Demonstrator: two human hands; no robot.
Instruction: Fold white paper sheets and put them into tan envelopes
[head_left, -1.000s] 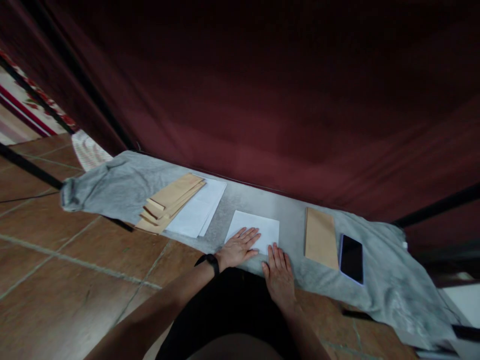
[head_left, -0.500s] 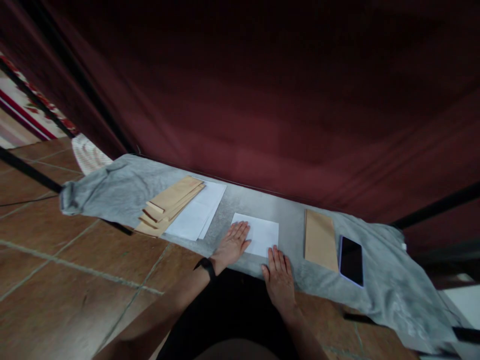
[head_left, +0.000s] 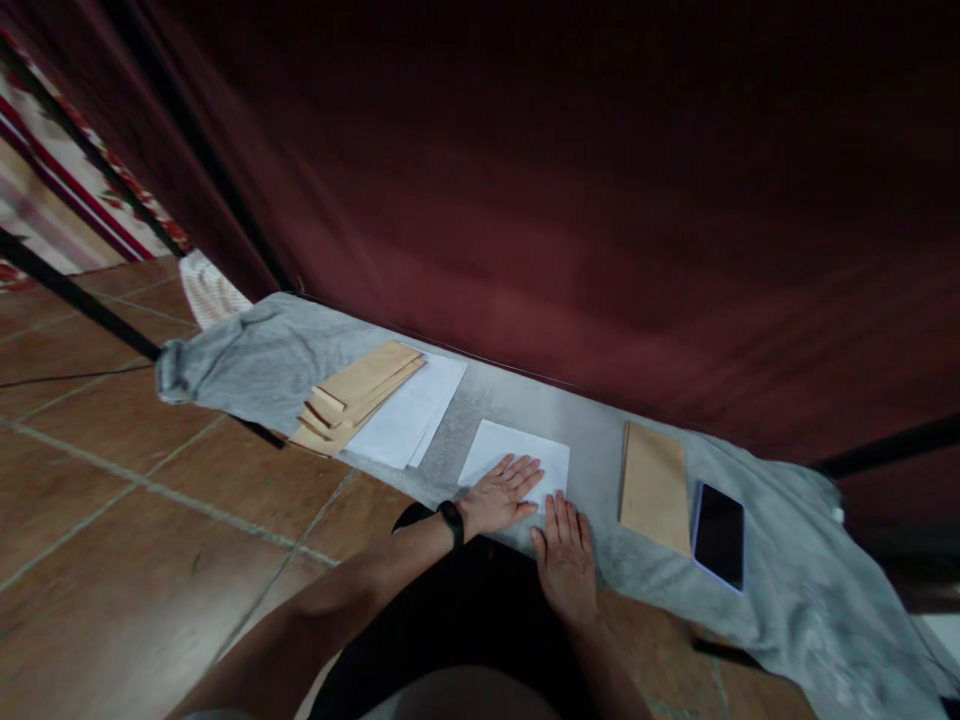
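A folded white sheet of paper (head_left: 517, 455) lies on a grey cloth (head_left: 255, 360) that covers a narrow table. My left hand (head_left: 501, 494), with a black band at the wrist, lies flat on the sheet's near left part, fingers stretched out. My right hand (head_left: 566, 560) rests flat at the sheet's near right corner, fingers together and pointing away from me. Neither hand holds anything.
To the left lie a fanned stack of brown envelopes (head_left: 360, 390) and some white sheets (head_left: 409, 415). Right of the folded sheet is a single brown envelope (head_left: 654, 485), then a dark phone (head_left: 718, 535). A dark red curtain (head_left: 570, 200) hangs behind; tiled floor (head_left: 112, 500) on the left.
My left hand slid left along the sheet, then back to the right over it. My right hand stayed at the near right corner. The view shifted slightly.
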